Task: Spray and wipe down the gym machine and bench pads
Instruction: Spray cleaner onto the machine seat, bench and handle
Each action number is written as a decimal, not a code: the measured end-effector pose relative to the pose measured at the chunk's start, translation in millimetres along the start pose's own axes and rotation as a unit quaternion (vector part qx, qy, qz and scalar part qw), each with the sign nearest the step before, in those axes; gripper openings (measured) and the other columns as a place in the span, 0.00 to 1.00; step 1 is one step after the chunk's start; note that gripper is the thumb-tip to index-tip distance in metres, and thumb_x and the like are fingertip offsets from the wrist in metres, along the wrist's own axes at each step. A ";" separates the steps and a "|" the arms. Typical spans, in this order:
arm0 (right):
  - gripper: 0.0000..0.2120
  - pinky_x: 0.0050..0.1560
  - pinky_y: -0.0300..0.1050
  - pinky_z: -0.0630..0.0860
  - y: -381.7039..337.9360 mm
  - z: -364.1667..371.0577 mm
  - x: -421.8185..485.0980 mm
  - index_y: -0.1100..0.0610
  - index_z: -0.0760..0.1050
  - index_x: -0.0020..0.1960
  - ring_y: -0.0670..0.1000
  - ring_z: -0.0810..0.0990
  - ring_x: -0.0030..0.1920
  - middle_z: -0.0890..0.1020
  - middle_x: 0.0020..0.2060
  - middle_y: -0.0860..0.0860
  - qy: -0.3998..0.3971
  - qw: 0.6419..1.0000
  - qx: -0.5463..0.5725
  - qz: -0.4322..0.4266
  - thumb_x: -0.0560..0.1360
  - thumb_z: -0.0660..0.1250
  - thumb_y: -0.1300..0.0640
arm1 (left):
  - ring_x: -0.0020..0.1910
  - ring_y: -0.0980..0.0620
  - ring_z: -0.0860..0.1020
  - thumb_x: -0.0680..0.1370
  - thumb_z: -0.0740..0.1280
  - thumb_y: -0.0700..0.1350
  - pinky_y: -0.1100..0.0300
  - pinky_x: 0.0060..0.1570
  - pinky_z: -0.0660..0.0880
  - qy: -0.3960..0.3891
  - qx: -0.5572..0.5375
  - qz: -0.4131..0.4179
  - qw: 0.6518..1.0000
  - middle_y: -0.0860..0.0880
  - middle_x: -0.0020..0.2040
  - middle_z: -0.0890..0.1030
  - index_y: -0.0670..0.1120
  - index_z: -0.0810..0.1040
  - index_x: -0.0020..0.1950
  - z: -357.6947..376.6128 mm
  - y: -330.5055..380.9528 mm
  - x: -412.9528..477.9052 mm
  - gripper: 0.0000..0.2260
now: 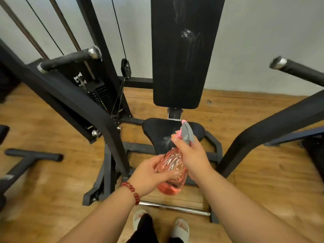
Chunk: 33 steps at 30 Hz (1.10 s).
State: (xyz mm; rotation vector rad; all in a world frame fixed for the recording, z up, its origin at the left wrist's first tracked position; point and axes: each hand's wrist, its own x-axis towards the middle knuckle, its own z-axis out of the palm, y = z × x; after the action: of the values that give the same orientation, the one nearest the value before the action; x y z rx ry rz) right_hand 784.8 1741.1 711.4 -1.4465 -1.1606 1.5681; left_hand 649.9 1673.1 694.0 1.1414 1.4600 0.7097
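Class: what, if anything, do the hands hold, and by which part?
Both hold the pink spray bottle: right hand at the neck and trigger, left hand round its body.

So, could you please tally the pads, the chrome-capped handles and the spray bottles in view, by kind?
Pads: 2, the back pad and the seat pad
Chrome-capped handles: 2, the left handle and the right handle
Spray bottles: 1, the pink spray bottle
Total: 5
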 end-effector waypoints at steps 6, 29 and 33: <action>0.05 0.55 0.63 0.78 5.1 7.2 54.1 0.49 0.78 0.47 0.57 0.82 0.47 0.82 0.43 0.55 0.050 0.998 -0.006 0.047 0.72 0.72 0.53 | 0.50 0.56 0.83 0.61 0.74 0.64 0.50 0.56 0.79 -0.010 -0.004 -0.027 1.000 0.54 0.50 0.85 0.56 0.79 0.57 -14.4 -6.2 53.2 0.27; 0.09 0.45 0.38 0.73 -99.4 60.8 155.1 0.40 0.70 0.46 0.45 0.78 0.48 0.78 0.47 0.43 0.122 0.989 -0.002 -0.081 0.77 0.69 0.51 | 0.53 0.59 0.81 0.70 0.76 0.52 0.55 0.57 0.79 -0.034 0.048 0.050 0.997 0.57 0.54 0.82 0.60 0.74 0.61 -117.6 59.8 167.5 0.21; 0.07 0.39 0.38 0.73 -123.9 65.4 154.0 0.46 0.73 0.44 0.47 0.77 0.41 0.78 0.40 0.48 0.154 0.980 -0.028 -0.125 0.77 0.68 0.56 | 0.53 0.62 0.80 0.70 0.76 0.51 0.59 0.55 0.79 -0.020 0.054 0.094 0.994 0.57 0.53 0.82 0.60 0.74 0.59 -129.7 78.9 168.3 0.20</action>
State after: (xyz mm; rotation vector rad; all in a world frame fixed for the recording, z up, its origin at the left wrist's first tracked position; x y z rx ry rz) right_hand 690.1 1917.1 769.4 -1.4549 -1.1563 1.1031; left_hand 556.5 1876.7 728.7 1.3823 1.3823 0.7390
